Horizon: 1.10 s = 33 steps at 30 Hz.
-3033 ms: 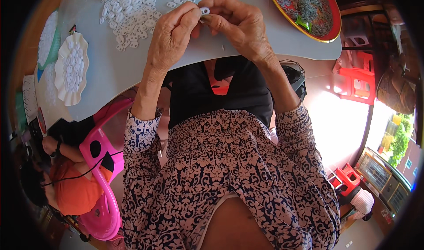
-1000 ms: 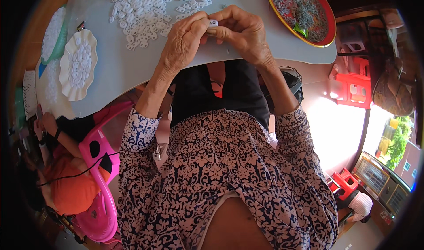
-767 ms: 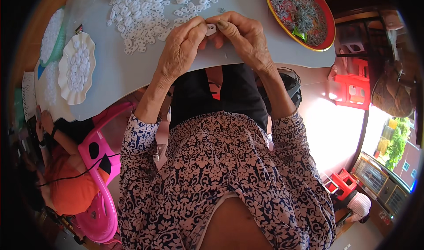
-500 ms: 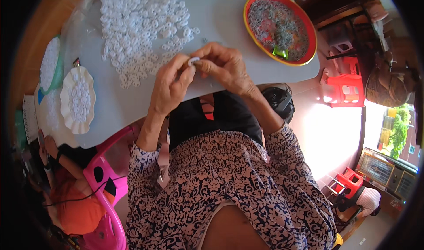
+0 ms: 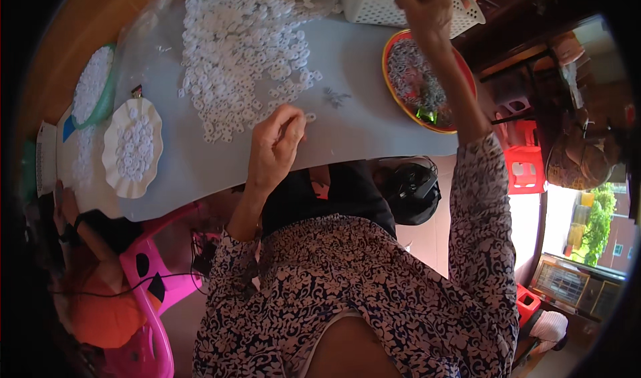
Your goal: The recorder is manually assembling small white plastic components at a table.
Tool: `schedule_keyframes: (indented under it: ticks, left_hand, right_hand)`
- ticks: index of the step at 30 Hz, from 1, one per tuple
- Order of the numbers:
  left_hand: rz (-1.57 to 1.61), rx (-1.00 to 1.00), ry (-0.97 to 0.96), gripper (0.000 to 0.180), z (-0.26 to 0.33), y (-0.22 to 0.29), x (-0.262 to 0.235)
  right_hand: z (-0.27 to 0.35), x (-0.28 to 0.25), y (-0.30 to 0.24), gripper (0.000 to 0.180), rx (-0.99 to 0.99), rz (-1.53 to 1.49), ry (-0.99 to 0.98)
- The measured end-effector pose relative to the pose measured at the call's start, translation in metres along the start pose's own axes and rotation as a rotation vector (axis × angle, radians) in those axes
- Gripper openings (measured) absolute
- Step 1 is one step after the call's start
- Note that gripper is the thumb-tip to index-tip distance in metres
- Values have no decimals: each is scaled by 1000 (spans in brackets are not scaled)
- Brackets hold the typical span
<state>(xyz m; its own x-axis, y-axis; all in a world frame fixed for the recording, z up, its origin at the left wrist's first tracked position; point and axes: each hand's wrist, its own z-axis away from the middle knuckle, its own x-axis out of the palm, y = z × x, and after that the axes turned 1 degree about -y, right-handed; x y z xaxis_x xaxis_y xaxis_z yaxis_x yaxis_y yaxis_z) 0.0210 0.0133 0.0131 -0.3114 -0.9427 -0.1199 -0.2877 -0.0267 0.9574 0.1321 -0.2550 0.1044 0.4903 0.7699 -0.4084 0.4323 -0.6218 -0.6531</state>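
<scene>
My left hand is above the front of the table, its fingers curled closed. Whatever they may hold is hidden. Just past the fingertips shows a small white oval piece; I cannot tell whether it lies on the table or touches the hand. A wide pile of similar white plastic pieces spreads beyond. My right hand is stretched far forward over the white perforated basket, its fingers blurred and close to the upper edge. Its forearm crosses above a red, gold-rimmed tray of small grey metal parts.
A few grey parts lie on the grey table. At left stand a scalloped cream dish and a green basket, both with white pieces. Someone in orange sits by a pink chair. A black bag is below the table.
My hands, together around a white ring-like piece before, are now apart. The right has reached forward and right to the basket; the left has moved slightly. The view has shifted, showing more of the basket.
</scene>
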Motion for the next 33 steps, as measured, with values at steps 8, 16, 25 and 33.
schedule_keyframes:
  ticks: [8, 16, 25, 33]
  left_hand:
    - [108, -22, 110, 14, 12, -9, 1]
    - [190, -39, 115, 13, 10, 1, 9]
    - [286, -100, 158, 20, 5, 8, 5]
    - [858, -309, 118, 34, -11, 2, 1]
  right_hand:
    - [44, 82, -31, 9, -269, 41, -381]
    - [59, 125, -24, 12, -383, 258, -675]
    - [74, 93, -47, 13, 219, -307, -763]
    - [111, 73, -62, 11, 224, -573, -590]
